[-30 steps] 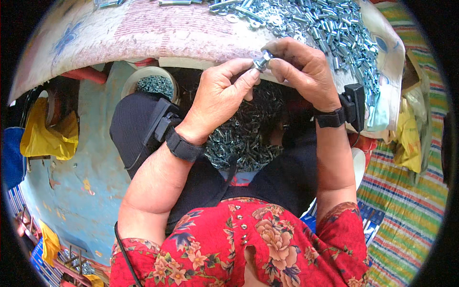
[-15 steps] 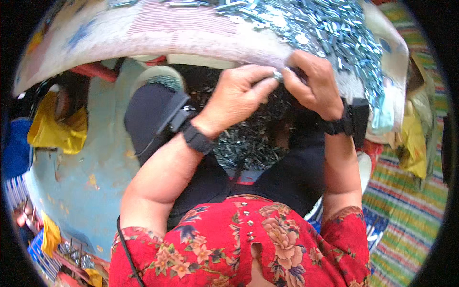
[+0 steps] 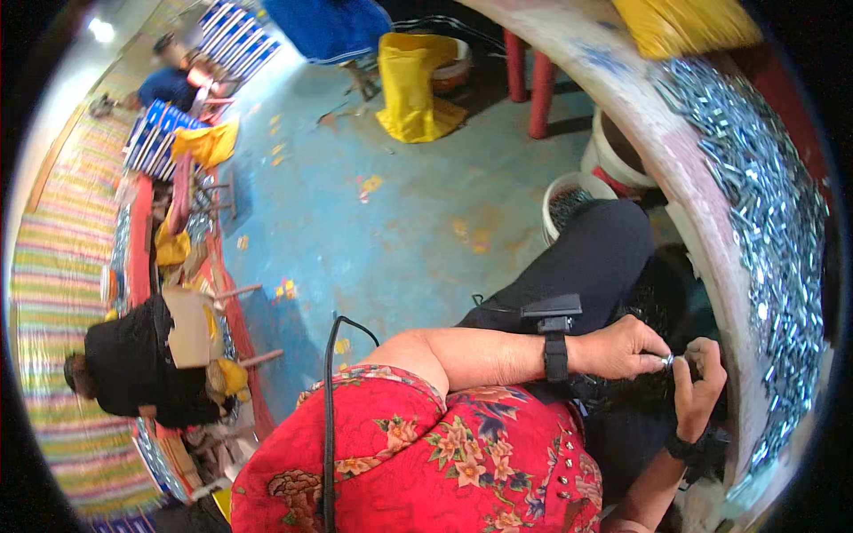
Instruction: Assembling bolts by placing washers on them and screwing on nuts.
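A small silvery metal fastener [image 3: 668,361] is held up in the air, just off the near edge of the counter [image 3: 689,164], over the person's lap. The left hand [image 3: 625,348] pinches one end of it between thumb and fingers; the right hand [image 3: 699,384] meets the other end with thumb and bent fingers, though whether it grips cannot be told. Beyond them, a long pile of shiny metal pieces [image 3: 771,226] covers much of the counter, set back from its pale, curved near edge, and a yellow bag [image 3: 689,25] lies at the pile's upper end. Below that edge, beside the person's knee, stands a white bucket [image 3: 553,226] holding small dark pieces, with a larger white bucket [image 3: 593,158] next to it and red legs [image 3: 539,93] nearby. Farther out on the blue floor [image 3: 329,231] stands another yellow bag [image 3: 409,89]; across it, a person in black [image 3: 133,346] is beside a red-edged table [image 3: 140,231].
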Demonstrator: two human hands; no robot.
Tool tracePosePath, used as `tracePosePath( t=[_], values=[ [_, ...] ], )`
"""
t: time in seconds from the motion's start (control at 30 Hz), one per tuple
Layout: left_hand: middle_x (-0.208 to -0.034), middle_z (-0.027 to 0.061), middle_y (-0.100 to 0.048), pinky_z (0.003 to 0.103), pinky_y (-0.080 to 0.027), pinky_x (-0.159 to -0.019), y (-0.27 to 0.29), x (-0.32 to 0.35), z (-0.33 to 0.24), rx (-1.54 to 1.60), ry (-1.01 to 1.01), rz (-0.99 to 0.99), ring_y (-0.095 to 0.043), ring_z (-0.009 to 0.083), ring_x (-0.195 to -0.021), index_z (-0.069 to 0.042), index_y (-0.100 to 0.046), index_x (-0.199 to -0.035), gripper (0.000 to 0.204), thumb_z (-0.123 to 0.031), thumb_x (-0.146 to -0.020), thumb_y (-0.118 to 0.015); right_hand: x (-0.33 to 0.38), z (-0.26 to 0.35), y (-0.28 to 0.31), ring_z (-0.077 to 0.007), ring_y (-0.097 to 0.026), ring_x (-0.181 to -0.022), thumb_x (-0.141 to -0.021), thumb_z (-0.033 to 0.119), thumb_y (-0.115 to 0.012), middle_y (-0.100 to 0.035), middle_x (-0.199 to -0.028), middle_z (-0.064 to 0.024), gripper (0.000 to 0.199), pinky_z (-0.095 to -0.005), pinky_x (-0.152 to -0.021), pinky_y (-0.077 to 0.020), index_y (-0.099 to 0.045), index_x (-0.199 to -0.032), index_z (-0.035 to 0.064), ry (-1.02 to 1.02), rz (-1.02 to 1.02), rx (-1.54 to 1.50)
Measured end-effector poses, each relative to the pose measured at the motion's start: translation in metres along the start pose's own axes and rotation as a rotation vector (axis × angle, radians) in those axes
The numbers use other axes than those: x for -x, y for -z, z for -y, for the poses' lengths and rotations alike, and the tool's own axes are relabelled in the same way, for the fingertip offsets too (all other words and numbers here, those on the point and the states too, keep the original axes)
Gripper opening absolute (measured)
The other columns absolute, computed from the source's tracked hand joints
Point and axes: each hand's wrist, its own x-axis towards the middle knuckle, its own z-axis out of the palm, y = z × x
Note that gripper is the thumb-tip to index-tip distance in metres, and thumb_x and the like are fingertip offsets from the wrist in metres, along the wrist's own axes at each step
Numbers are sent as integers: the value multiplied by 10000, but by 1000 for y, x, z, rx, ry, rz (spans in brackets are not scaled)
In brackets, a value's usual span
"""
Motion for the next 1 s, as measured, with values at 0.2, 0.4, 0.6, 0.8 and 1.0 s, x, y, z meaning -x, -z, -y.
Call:
tracePosePath(
  t=[0.2,0.4,0.6,0.8,1.0],
  values=[
    [-671,41,-601,229,-437,-473,5,20,-20,170,150,4,-559,75,-520,-19,-628,-972,214,-171,-829,-584,-1,16,9,-141,-459,-556,-697,-38,-573,-490,-659,-61,114,-241,-527,-365,-548,-806,-14,90,245,-114],
    [-691,21,-616,193,-408,-438,9,33,-24,480,321,92,-543,67,-500,-42,-640,-975,208,-190,-843,-580,-3,34,12,-213,-534,-707,-672,-89,-573,-541,-770,-110,186,-276,-654,-427,-559,-843,-17,382,360,-163],
    [-699,29,-623,181,-408,-434,14,32,-29,535,363,127,-539,67,-493,-48,-640,-970,208,-203,-843,-583,-2,40,12,-212,-549,-674,-676,-86,-574,-544,-756,-116,211,-278,-633,-430,-561,-875,-16,285,292,-118],
    [-639,7,-584,204,-428,-453,16,36,-33,239,239,35,-526,57,-485,-10,-640,-935,190,-150,-835,-558,2,15,6,-225,-519,-552,-704,-27,-584,-522,-650,-112,143,-304,-508,-379,-533,-833,7,102,377,24],
    [-662,7,-593,194,-424,-448,15,36,-38,198,235,31,-535,58,-490,-29,-645,-940,179,-150,-838,-561,1,29,3,-253,-535,-608,-698,-43,-562,-530,-680,-123,124,-316,-548,-399,-534,-809,6,266,302,-78]
  ],
)
